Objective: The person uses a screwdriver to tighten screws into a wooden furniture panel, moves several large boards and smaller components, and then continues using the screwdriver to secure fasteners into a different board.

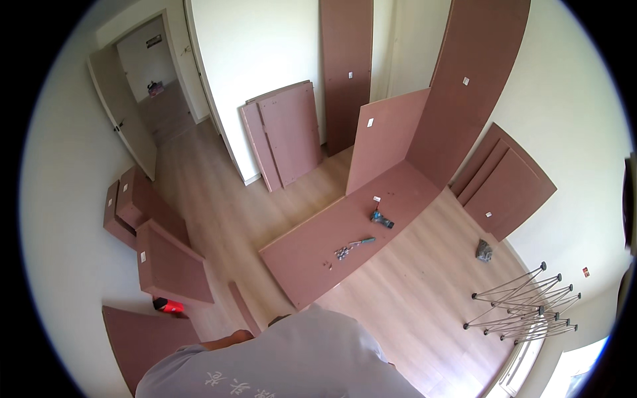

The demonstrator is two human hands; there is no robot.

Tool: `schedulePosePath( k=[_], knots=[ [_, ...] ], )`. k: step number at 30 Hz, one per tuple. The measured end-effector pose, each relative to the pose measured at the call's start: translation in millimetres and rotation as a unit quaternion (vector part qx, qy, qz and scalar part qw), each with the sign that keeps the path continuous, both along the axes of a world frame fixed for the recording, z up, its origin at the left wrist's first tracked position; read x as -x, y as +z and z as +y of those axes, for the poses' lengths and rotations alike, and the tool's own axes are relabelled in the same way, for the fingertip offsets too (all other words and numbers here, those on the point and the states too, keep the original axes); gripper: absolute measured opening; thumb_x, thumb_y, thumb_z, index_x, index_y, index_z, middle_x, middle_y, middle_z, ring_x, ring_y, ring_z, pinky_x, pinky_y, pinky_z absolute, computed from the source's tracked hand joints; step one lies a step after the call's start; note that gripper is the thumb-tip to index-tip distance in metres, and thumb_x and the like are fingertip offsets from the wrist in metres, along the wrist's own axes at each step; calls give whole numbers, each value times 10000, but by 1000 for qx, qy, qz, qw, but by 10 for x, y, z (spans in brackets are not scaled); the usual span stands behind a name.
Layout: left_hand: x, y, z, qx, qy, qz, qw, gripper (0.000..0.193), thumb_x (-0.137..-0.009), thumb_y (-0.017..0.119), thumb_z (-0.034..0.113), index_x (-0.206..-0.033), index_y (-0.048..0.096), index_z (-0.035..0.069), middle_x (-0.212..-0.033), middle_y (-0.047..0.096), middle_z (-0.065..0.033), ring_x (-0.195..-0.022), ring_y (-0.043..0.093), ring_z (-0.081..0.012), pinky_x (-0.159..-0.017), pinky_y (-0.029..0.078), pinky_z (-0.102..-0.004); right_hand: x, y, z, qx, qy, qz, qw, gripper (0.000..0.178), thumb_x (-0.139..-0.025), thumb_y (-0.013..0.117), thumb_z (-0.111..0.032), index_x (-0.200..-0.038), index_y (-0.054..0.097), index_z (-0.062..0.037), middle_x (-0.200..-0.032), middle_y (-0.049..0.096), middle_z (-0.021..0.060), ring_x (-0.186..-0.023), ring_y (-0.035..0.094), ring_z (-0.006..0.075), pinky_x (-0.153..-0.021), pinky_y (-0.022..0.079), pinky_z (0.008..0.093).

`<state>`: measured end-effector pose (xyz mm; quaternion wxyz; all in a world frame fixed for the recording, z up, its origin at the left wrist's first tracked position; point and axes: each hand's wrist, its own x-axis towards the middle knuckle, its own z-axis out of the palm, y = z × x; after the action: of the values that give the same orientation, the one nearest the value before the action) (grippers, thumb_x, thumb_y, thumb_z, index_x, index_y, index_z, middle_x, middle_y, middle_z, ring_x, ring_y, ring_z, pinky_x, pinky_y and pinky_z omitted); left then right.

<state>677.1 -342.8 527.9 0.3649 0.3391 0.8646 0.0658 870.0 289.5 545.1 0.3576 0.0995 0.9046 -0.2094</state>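
Note:
Neither my left hand nor my right hand shows. A back in a grey shirt (pixel 279 358) fills the lower edge, with part of a bent arm (pixel 227 340) at its left; the hand on that arm is hidden. In front, a long reddish-brown panel (pixel 298 259) lies flat on the floor. On it rest a teal cordless drill (pixel 381 219), a tool with a teal handle (pixel 366 241) and a small pile of metal fittings (pixel 342 253). An upright panel (pixel 388 136) and a tall panel (pixel 468 86) stand at its far end.
More panels (pixel 288 136) lean on the back wall, and others (pixel 511 179) on the right wall. Brown box-like pieces (pixel 172 262) stand at left beside a red-and-black object (pixel 168 305). A folding metal frame (pixel 524 305) and a grey bag (pixel 484 251) are at right. A door (pixel 123 113) stands ajar.

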Motion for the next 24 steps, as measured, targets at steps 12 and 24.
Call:
schedulePosePath(
  k=[12, 24],
  knots=[
    [623, 717, 1020, -112, 345, -64, 930, 381, -944, 676, 402, -1088, 767, 62, -1047, 767, -165, -980, 729, -332, -872, 579, -433, 548, -21, 230, 215, -301, 76, 926, 205, -921, 678, -175, -1068, 752, -52, -960, 776, 91, -837, 746, 185, -648, 558, 344],
    [166, 392, 358, -59, 111, 38, 991, 256, -903, 640, 281, -1005, 780, 93, -953, 760, -147, -924, 728, -337, -825, 591, -456, 851, 400, -110, 150, -316, -17, 937, 371, -943, 635, -390, -1192, 767, -150, -1116, 776, 83, -1049, 737, 229, -865, 583, 374]
  ],
)
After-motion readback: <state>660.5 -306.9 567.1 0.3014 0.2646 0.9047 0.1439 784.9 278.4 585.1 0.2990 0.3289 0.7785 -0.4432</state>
